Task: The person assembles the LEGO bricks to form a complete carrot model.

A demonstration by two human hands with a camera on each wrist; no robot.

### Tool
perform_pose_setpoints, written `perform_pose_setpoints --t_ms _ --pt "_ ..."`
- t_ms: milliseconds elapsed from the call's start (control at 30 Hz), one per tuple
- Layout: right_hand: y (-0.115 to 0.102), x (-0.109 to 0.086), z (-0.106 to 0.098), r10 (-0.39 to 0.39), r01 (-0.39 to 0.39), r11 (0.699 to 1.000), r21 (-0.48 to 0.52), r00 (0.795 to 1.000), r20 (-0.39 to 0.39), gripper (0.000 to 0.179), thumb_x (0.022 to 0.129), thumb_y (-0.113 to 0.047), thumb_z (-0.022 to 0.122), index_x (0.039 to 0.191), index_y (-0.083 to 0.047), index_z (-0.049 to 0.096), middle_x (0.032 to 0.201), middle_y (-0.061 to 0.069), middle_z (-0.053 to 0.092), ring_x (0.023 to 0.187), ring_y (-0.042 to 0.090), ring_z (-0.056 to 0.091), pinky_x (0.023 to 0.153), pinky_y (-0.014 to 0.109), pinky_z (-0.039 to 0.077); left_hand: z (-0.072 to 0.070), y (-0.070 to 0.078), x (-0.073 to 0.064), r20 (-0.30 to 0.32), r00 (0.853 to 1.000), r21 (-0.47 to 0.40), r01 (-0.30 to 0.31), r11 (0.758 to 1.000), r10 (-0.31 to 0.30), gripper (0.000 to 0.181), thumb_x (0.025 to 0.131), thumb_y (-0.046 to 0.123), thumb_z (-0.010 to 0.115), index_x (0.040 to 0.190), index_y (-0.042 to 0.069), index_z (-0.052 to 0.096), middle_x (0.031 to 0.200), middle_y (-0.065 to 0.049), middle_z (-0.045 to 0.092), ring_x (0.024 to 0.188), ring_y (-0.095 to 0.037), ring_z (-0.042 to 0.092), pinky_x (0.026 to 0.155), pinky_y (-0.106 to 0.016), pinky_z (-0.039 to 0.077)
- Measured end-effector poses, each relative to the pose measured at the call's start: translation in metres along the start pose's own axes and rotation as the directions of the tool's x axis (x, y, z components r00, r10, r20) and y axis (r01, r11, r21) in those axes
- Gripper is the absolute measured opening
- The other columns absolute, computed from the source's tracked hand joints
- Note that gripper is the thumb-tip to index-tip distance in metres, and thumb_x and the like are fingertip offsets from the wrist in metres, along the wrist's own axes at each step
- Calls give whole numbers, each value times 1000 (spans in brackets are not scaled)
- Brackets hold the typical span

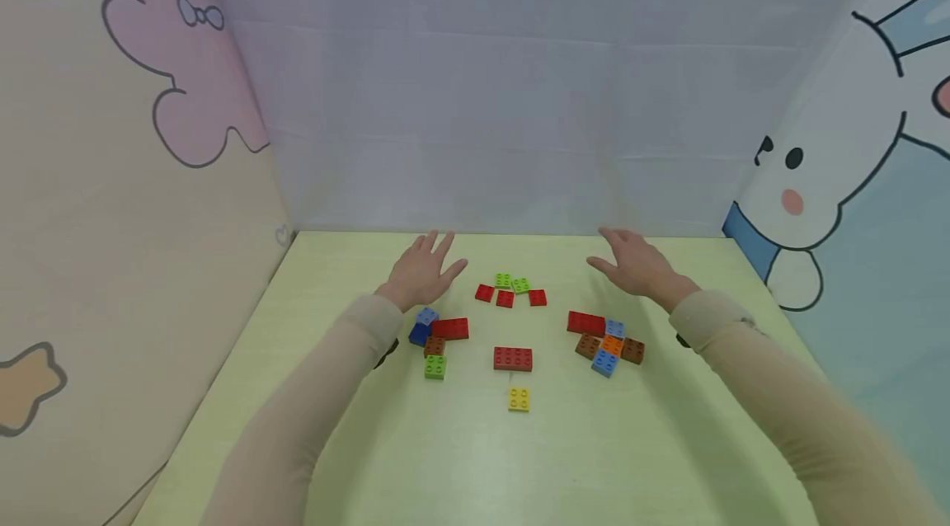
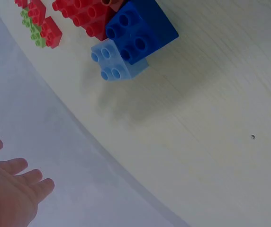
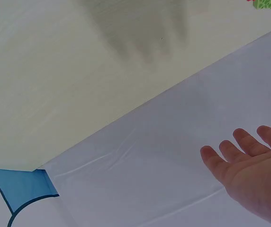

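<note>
My left hand (image 1: 419,270) hovers over the table's left side with fingers spread, holding nothing. Below its wrist lies a cluster: a light blue brick (image 2: 111,59), a dark blue brick (image 2: 142,30), a long red brick (image 1: 450,329), a brown brick (image 1: 434,346) and a green brick (image 1: 435,367). On the other side my right hand (image 1: 637,264) is also raised, fingers extended and nothing in it. Nearest to it sits a second cluster with a long red brick (image 1: 585,322), an orange brick (image 1: 612,345), brown bricks (image 1: 633,351) and light blue bricks (image 1: 604,363).
Between the hands, at the back, lie small red bricks (image 1: 505,298) and light green bricks (image 1: 503,280). A long red brick (image 1: 513,359) and a yellow brick (image 1: 519,400) lie nearer the front of the table (image 1: 475,468). Cloth walls (image 1: 490,97) rise behind and beside it.
</note>
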State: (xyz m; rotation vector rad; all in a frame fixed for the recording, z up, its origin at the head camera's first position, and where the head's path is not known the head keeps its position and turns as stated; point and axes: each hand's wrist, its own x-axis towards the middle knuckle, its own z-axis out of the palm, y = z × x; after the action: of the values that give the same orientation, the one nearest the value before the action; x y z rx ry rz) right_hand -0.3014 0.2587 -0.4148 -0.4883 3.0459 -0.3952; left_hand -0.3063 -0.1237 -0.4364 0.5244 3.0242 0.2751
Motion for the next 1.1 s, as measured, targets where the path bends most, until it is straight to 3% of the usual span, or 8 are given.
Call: perform_pose_setpoints --t_ms 267,667,833,1100 --pt "-20 -8 19 -56 56 998 -3 998 -8 73 94 -41 59 147 -1 29 142 25 37 127 43 36 102 55 30 10 9 -5 -26 998 23 -60 998 61 77 96 61 32 153 12 17 153 -18 22 137 -35 23 110 -44 19" --pt "-37 -16 40 -89 88 995 50 996 4 73 91 -40 63 147 -5 31 141 22 40 125 39 39 99 53 35 16 30 -21 -75 988 -52 -137 989 133 77 94 54 48 152 12 21 149 -16 30 133 -34 30 106 -45 28" --pt "-43 -20 46 -73 71 994 80 997 23 71 91 -40 63 146 -6 34 140 21 41 125 39 40 98 54 35 20 35 -27 -113 984 -89 -151 985 141 65 95 45 54 147 11 35 142 -13 40 129 -30 35 103 -42 33" --pt "-58 -27 61 -104 100 987 125 994 22 60 92 -38 63 138 -4 46 135 18 45 122 36 41 98 50 37 37 43 -35 -184 968 -146 -197 969 169 45 95 37 57 127 6 59 123 -8 54 115 -23 46 96 -36 40"
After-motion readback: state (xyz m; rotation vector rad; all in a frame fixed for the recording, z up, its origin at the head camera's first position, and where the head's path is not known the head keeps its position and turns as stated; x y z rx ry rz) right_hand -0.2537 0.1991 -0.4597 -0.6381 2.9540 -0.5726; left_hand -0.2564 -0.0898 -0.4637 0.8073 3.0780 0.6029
